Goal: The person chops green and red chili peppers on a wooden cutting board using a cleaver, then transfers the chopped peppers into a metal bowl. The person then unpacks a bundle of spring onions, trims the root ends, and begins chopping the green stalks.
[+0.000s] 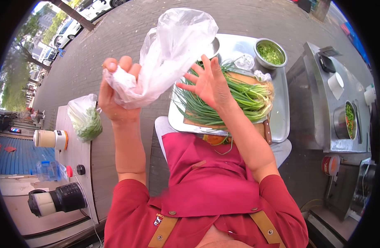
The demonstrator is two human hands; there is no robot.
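My left hand [120, 90] is raised and closed on the gathered end of a clear plastic bag [177, 46], which billows out to the upper right. My right hand [210, 82] has its fingers spread just right of the bag and grips nothing; whether a fingertip touches the film I cannot tell. Below it a large bunch of green onions [252, 99], roots to the right, lies on a wooden cutting board [259, 127] in a metal tray [281, 121]. A knife's brown handle [267, 131] shows at the board's right edge. Crumpled plastic [244, 61] lies behind the onions.
A metal bowl of chopped greens [270, 54] stands at the tray's far right corner, another metal bowl [213, 48] partly behind the bag. On the left counter are a bag of greens [86, 119] and a blender-like appliance [58, 198]. A steel counter [326, 93] stands right, holding a pot [342, 121].
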